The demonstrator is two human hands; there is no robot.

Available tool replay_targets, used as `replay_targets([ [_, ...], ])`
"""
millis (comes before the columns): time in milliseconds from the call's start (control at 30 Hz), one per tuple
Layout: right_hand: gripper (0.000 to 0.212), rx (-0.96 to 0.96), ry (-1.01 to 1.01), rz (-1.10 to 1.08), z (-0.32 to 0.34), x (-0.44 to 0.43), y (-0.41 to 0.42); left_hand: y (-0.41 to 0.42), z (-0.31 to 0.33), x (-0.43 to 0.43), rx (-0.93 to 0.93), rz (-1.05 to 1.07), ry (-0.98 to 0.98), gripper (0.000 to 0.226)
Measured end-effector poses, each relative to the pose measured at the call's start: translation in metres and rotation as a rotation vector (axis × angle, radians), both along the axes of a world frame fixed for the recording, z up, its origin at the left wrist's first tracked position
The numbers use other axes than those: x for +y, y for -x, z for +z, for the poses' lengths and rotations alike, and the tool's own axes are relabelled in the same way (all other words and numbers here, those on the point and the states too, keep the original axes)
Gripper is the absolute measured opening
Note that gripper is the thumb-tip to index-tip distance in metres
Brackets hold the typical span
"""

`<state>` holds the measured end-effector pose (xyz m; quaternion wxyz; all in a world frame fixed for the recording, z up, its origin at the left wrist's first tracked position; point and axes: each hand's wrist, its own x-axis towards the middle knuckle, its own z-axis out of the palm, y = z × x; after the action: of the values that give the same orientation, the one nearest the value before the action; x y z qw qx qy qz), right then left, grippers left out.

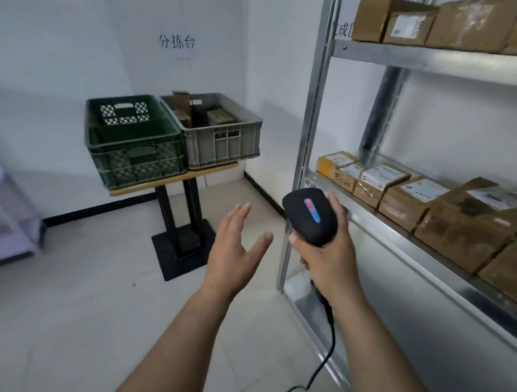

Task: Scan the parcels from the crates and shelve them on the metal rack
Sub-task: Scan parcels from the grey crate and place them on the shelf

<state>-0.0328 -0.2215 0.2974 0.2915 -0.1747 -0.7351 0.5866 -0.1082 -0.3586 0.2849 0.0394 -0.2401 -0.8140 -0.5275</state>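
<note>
My right hand (331, 258) grips a black handheld scanner (309, 217) with a red and blue button, its cable (321, 367) hanging down. Just left of it, my left hand (237, 248) is held out with straight, spread fingers and holds nothing. Ahead, a green crate (135, 143) and a grey crate (224, 135) sit side by side on a small wooden stand (175, 180). Several brown parcels (216, 117) stick up in the grey crate. The metal rack (314, 109) stands at the right, with rows of brown labelled parcels (405, 193) on its middle and top shelves.
A white wall with a paper sign (176, 42) lies behind the crates. The stand's black base (184, 249) rests on the tiled floor. A pale piece of furniture (4, 214) stands at the far left. The rack's lowest shelf (306, 301) is near my right hand.
</note>
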Motion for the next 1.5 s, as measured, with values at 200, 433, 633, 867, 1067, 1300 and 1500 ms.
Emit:
replay_targets([
  [200,0.096,0.004,0.009,0.043,0.0,-0.008,0.091,0.078,0.001,-0.011,0.002,0.09,0.019,0.068],
  [433,0.095,0.011,-0.007,0.144,0.009,0.024,0.214,0.194,0.013,0.015,0.035,0.142,0.021,0.07],
  [633,0.095,0.015,-0.026,0.174,0.023,0.063,0.319,0.29,0.035,0.055,0.069,0.166,0.02,0.071],
  [867,0.096,-0.02,-0.022,0.197,0.019,0.084,0.414,0.368,0.024,0.076,0.062,0.203,0.044,0.069],
  [1067,0.096,-0.03,-0.051,0.268,0.017,0.091,0.494,0.448,0.021,0.082,0.054,0.246,0.049,0.071],
  [1300,0.096,-0.022,-0.109,0.202,0.038,0.102,0.621,0.574,0.031,0.089,0.073,0.237,-0.006,0.072],
  [1500,0.092,0.004,-0.143,0.169,0.072,0.092,0.75,0.698,0.062,0.07,0.119,0.255,-0.01,0.071],
])
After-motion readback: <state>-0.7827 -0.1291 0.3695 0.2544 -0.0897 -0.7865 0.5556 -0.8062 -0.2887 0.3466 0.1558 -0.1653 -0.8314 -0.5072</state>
